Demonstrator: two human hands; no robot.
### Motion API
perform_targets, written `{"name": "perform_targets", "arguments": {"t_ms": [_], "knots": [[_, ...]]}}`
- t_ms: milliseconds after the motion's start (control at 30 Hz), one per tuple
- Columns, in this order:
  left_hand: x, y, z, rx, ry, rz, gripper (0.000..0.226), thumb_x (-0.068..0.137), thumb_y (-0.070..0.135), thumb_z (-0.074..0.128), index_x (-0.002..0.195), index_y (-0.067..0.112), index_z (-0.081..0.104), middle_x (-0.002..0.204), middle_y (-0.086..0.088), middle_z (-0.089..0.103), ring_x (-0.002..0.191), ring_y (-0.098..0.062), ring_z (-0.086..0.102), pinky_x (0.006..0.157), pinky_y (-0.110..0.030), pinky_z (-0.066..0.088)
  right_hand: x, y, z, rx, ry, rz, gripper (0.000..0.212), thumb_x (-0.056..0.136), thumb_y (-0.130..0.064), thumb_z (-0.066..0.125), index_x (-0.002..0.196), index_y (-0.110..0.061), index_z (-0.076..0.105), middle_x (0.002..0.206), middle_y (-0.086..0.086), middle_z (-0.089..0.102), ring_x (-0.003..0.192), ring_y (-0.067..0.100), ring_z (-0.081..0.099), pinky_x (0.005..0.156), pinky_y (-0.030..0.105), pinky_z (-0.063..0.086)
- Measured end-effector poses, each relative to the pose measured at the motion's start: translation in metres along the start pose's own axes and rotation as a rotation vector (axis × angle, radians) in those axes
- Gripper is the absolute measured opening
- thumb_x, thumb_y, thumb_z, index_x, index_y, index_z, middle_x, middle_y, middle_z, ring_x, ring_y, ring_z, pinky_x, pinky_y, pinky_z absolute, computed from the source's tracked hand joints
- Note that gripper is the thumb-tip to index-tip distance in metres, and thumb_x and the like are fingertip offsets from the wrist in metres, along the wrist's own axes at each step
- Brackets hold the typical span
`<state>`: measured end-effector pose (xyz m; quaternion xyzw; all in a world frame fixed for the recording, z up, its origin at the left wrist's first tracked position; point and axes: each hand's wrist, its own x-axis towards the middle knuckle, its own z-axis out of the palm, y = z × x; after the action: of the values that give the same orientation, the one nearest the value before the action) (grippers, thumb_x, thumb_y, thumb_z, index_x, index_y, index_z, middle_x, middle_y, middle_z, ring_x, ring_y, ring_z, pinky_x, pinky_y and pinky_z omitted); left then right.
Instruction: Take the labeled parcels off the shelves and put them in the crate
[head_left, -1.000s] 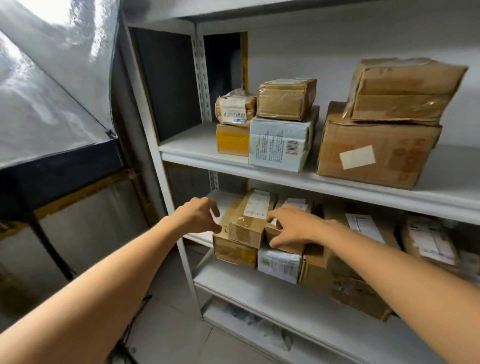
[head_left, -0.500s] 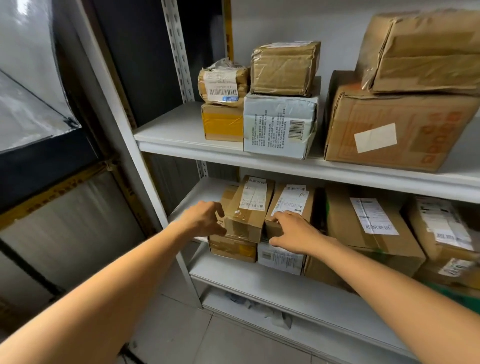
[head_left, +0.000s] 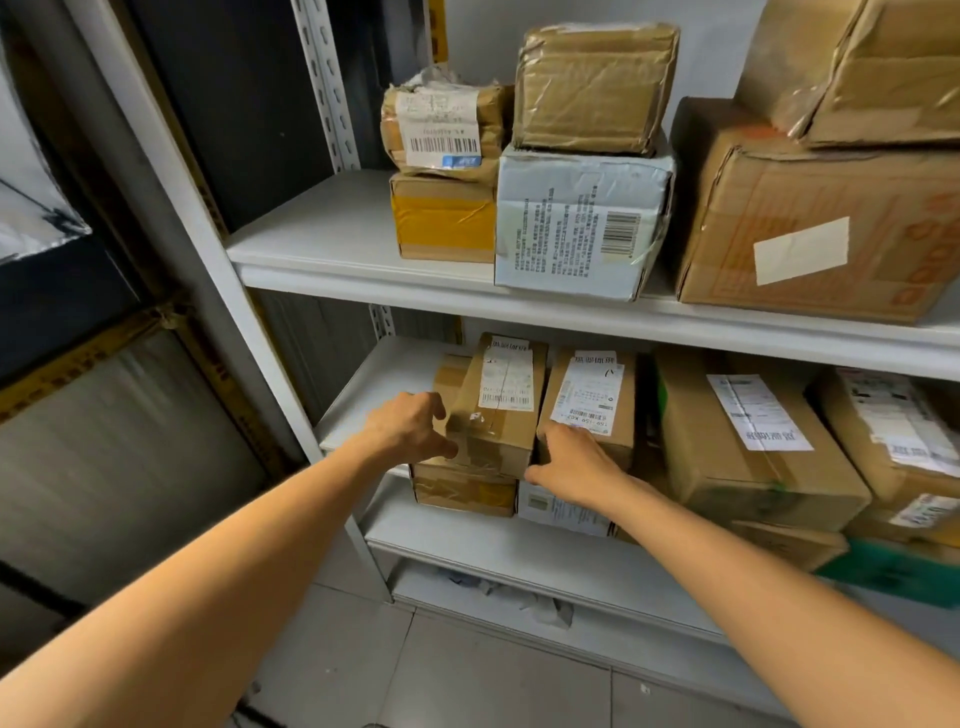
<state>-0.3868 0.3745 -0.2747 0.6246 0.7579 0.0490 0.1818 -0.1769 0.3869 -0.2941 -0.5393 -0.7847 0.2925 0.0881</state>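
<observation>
Watching the head view, I take the tall parcel (head_left: 496, 415) as my marker. It stands on a flat box (head_left: 462, 493) at the left end of the middle shelf (head_left: 519, 551), white label facing up and forward. My left hand (head_left: 410, 426) grips the tall parcel's left side, thumb pressed on its taped front corner, fingers curled round behind it. My right hand (head_left: 571, 462) holds the tall parcel's right side: thumb at its lower front corner, fingers curled into the gap beside it, tips hidden. Touching the tall parcel on its right is a second parcel (head_left: 592, 400), also labelled, and below that one lies a white packet (head_left: 561, 512) just right of the flat box. Farther right of the tall parcel sits a larger labelled box (head_left: 748, 447). Above the tall parcel, the upper shelf (head_left: 337, 249) carries a white carton (head_left: 576, 228) and, to its left, a barcoded bundle (head_left: 441, 130) stacked on a yellow-taped box (head_left: 441, 218).
</observation>
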Motion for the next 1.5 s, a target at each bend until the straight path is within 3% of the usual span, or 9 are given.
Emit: {"name": "perform_targets", "arguments": {"t_ms": [167, 400, 500, 567, 700, 833, 1033, 1367, 1500], "knots": [[0.020, 0.002, 0.013, -0.217, -0.023, -0.022, 0.062, 0.080, 0.049, 0.071, 0.126, 0.012, 0.054, 0.119, -0.010, 0.063, 0.098, -0.024, 0.061, 0.083, -0.033, 0.051, 0.007, -0.004, 0.012, 0.023, 0.018, 0.069, 0.019, 0.088, -0.016, 0.064, 0.098, -0.004, 0.052, 0.098, 0.007, 0.052, 0.093, 0.021, 0.054, 0.075, 0.032, 0.046], [0.036, 0.012, 0.032, -0.530, -0.001, -0.161, 0.068, 0.087, 0.037, 0.068, 0.141, 0.008, 0.040, 0.133, -0.014, 0.056, 0.108, -0.025, 0.057, 0.091, -0.034, 0.048, 0.021, -0.007, 0.035, 0.317, 0.116, 0.185, 0.050, 0.094, -0.030, 0.059, 0.133, -0.005, 0.040, 0.135, 0.010, 0.051, 0.126, 0.027, 0.046, 0.103, 0.036, 0.043], [0.033, 0.004, 0.031, -0.638, -0.114, -0.243, 0.086, 0.082, 0.018, 0.076, 0.150, 0.012, 0.025, 0.139, -0.017, 0.050, 0.123, -0.032, 0.053, 0.105, -0.042, 0.044, 0.022, -0.005, 0.042, 0.368, 0.152, 0.231, 0.029, 0.091, -0.026, 0.064, 0.111, -0.013, 0.047, 0.115, 0.002, 0.056, 0.114, 0.022, 0.049, 0.085, 0.031, 0.047], [0.025, -0.004, 0.029, -0.689, -0.195, -0.274, 0.092, 0.080, 0.005, 0.075, 0.152, 0.020, 0.020, 0.133, -0.014, 0.053, 0.116, -0.030, 0.058, 0.097, -0.041, 0.051, 0.021, -0.005, 0.044, 0.387, 0.179, 0.257, 0.032, 0.086, -0.019, 0.071, 0.107, -0.013, 0.046, 0.105, 0.002, 0.050, 0.106, 0.021, 0.046, 0.079, 0.031, 0.044], [0.001, -0.014, 0.029, -0.728, -0.224, -0.230, 0.085, 0.078, -0.007, 0.071, 0.145, 0.028, 0.033, 0.118, -0.010, 0.059, 0.106, -0.027, 0.062, 0.088, -0.040, 0.056, 0.015, -0.010, 0.047, 0.458, 0.118, 0.263, 0.082, 0.074, -0.007, 0.081, 0.139, -0.010, 0.032, 0.133, 0.011, 0.046, 0.125, 0.027, 0.046, 0.103, 0.043, 0.043], [-0.018, -0.015, 0.028, -0.855, -0.118, -0.173, 0.073, 0.074, -0.012, 0.071, 0.131, 0.022, 0.041, 0.105, -0.009, 0.058, 0.099, -0.032, 0.063, 0.083, -0.050, 0.057, 0.006, -0.015, 0.046, 0.463, 0.127, 0.186, 0.087, 0.066, 0.002, 0.083, 0.139, -0.015, 0.037, 0.137, 0.004, 0.050, 0.127, 0.023, 0.046, 0.096, 0.027, 0.042], [-0.042, -0.015, 0.030, -1.010, 0.050, -0.170, 0.051, 0.074, 0.006, 0.080, 0.106, 0.014, 0.041, 0.099, -0.008, 0.064, 0.095, -0.030, 0.067, 0.082, -0.052, 0.057, -0.007, -0.033, 0.038, 0.438, 0.221, 0.104, 0.069, 0.071, -0.004, 0.081, 0.123, -0.010, 0.036, 0.128, 0.005, 0.057, 0.114, 0.019, 0.054, 0.081, 0.028, 0.051], [-0.069, 0.001, 0.030, -0.939, 0.030, 0.036, 0.079, 0.073, 0.009, 0.081, 0.138, 0.021, 0.038, 0.093, 0.001, 0.065, 0.085, -0.018, 0.069, 0.066, -0.034, 0.061, -0.037, -0.024, 0.015, 0.386, 0.279, 0.031, 0.076, 0.073, -0.002, 0.079, 0.130, -0.014, 0.031, 0.135, 0.011, 0.047, 0.127, 0.028, 0.046, 0.097, 0.046, 0.050], [-0.080, 0.021, 0.025, -0.917, 0.063, 0.105, 0.082, 0.071, 0.009, 0.083, 0.139, 0.021, 0.039, 0.089, 0.005, 0.066, 0.071, -0.007, 0.070, 0.053, -0.022, 0.056, -0.061, -0.016, -0.006, 0.378, 0.322, 0.016, 0.085, 0.074, -0.004, 0.079, 0.142, -0.017, 0.029, 0.141, 0.008, 0.044, 0.133, 0.026, 0.038, 0.096, 0.037, 0.045]]}}
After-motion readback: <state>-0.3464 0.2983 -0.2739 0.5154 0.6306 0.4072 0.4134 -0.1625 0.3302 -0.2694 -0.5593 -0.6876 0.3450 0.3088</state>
